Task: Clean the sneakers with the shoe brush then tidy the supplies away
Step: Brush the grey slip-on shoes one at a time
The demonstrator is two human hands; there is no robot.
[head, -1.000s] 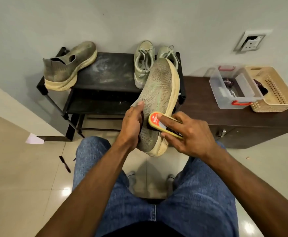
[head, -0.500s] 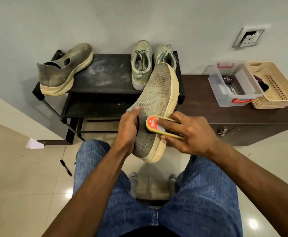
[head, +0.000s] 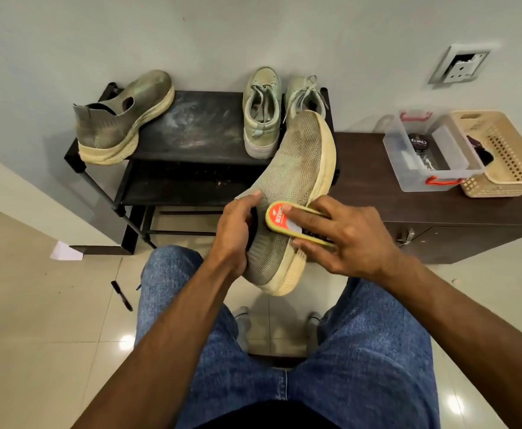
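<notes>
The knit sneaker was held up near the middle, over the person's lap. It looked light and soft, so holding it by the opening seemed best. The left hand gripped that opening. The right hand held the shoe brush in curled fingers against its side. Far right on the bench, a clear box held a round tin, beside a basket.

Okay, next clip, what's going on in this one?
A seated person is brushing a grey-green knit slip-on sneaker. The left hand grips it at the collar; the right hand holds a yellow-edged shoe brush against its side. Its mate and a pale green lace-up pair sit on the black shoe rack.
</notes>
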